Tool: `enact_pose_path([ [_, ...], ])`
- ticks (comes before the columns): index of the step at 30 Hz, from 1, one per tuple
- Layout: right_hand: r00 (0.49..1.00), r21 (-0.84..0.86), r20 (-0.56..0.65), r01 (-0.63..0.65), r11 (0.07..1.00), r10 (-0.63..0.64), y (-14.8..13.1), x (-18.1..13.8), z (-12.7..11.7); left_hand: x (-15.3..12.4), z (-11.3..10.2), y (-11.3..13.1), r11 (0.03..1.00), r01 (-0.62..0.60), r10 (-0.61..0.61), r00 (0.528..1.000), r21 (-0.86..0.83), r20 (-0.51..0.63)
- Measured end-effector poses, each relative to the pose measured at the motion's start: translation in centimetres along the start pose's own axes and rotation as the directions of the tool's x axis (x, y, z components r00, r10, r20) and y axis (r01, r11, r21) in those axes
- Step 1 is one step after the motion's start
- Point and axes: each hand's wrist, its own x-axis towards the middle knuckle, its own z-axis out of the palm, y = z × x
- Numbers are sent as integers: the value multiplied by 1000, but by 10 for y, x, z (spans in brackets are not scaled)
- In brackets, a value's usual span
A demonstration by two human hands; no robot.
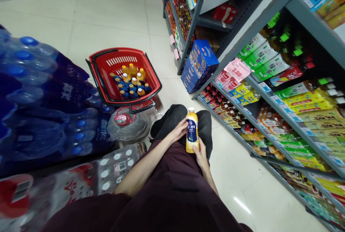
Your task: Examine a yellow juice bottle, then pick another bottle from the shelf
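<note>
I hold a yellow drink bottle (191,130) with a dark blue label and white cap upright over my knees. My left hand (179,131) touches its left side at the label. My right hand (201,154) grips it at the bottom. Ahead on the floor to the left stands a red shopping basket (107,63) with several bottles of the same kind (131,80) standing inside. On my right runs a grey shelf rack (271,100) packed with drink bottles.
Shrink-wrapped packs of water bottles (40,99) are stacked on my left, more packs (81,181) lie in front of them. A blue carton (201,65) stands by the rack's end. White floor tiles (113,13) stretch beyond the basket.
</note>
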Motion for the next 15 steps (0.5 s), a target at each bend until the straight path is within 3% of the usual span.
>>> enact_pose_path([
  [6,999,-146,-33,-30,989,25,-7,5,12,2,-1,-3,999,-13,18,995,50,-101],
  [15,998,-153,-24,-60,986,57,-14,4,12,1,5,1,998,48,-40,986,46,-160],
])
